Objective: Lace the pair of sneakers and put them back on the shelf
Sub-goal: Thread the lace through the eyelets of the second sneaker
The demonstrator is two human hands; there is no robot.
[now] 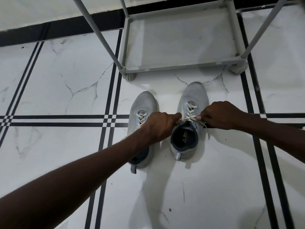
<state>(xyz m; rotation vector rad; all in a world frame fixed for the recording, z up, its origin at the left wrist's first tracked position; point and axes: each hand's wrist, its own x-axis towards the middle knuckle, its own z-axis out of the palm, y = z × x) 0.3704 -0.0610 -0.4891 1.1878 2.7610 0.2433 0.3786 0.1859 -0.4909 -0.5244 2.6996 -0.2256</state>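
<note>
Two light grey mesh sneakers stand side by side on the floor, toes pointing to the shelf. The right sneaker (192, 96) has a cream lace (189, 113) crossed through its eyelets. My left hand (158, 126) pinches the lace at the left of the tongue. My right hand (221, 115) pinches the other side, and a loose lace end trails beside the shoe. The left sneaker (142, 104) is laced too, and my left forearm covers its heel half.
A grey metal shoe shelf (179, 66) stands just beyond the shoes, its bottom tier bare, with slanting poles (99, 32) rising toward me. The floor (57, 83) is white marble tile with black stripes. A dark skirting runs along the wall at the top.
</note>
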